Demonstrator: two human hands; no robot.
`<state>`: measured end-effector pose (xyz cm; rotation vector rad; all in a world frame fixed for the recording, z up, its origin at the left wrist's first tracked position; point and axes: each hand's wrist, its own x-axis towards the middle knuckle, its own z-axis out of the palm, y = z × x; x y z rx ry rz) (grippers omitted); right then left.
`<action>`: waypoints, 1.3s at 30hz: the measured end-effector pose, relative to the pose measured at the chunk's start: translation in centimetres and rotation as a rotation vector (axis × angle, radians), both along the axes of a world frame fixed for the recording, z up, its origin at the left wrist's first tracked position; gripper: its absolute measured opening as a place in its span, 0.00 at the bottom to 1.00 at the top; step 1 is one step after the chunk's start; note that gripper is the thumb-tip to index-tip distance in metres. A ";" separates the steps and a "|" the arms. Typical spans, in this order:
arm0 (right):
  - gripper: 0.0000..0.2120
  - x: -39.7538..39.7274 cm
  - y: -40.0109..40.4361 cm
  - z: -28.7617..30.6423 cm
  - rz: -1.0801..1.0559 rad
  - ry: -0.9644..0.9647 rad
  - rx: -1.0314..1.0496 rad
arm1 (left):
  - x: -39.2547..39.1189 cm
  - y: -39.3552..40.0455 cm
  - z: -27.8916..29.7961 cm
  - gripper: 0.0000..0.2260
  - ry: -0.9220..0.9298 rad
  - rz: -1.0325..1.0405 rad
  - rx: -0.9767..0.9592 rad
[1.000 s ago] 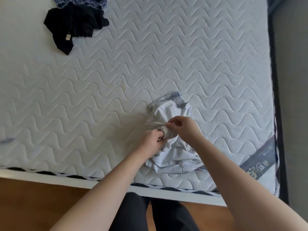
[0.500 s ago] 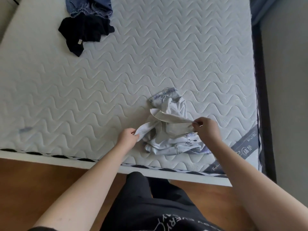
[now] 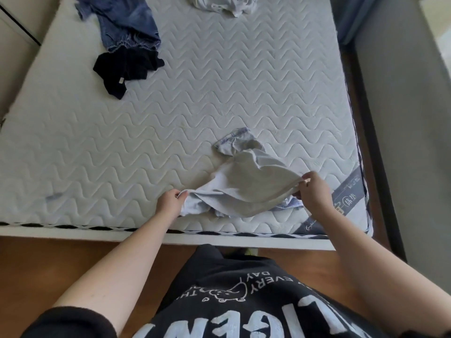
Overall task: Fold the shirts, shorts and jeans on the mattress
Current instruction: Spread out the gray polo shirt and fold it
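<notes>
We see a pale, crumpled shirt (image 3: 246, 189) at 5 o'clock on the mattress (image 3: 219, 93), near its front edge, stretched between both hands. Left hand (image 3: 170, 203) pinches its 9 o'clock end, right hand (image 3: 313, 193) pinches its 3 o'clock edge, fingers curled.

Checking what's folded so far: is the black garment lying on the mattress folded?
No, the black garment lies crumpled beside the jeans.

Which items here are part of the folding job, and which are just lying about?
Part of the job:
pale shirt, held by left hand and right hand
jeans
black garment
white garment
mattress

Just there:
wooden floor
blue curtain
</notes>
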<state>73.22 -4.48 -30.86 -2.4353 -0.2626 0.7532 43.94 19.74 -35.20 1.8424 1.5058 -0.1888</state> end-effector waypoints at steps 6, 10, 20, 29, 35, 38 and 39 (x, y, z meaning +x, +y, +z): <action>0.12 -1.6 -2.0 0.9 -0.050 0.026 0.110 | -0.5 0.1 -0.1 0.10 -0.333 0.317 -0.319; 0.15 -3.2 -2.8 2.0 -0.164 -0.014 0.175 | -2.2 1.7 0.5 0.09 -0.323 0.212 -0.267; 0.10 -8.2 -4.0 3.6 -0.375 -0.036 0.393 | -8.2 2.8 4.0 0.08 -0.322 0.072 -0.049; 0.14 -10.3 -7.3 5.3 -0.444 -0.114 0.327 | -13.5 4.5 5.4 0.08 -0.263 -0.168 0.091; 0.14 -10.5 -9.8 5.6 -0.443 -0.197 0.252 | -13.7 4.7 5.5 0.09 -0.158 -0.071 0.252; 0.14 -9.7 -11.3 5.0 -0.495 -0.221 0.235 | -13.1 4.5 5.4 0.08 -0.203 0.062 0.249; 0.14 -9.2 -11.7 4.7 -0.526 -0.213 0.245 | -12.8 4.4 5.2 0.08 -0.247 0.120 0.193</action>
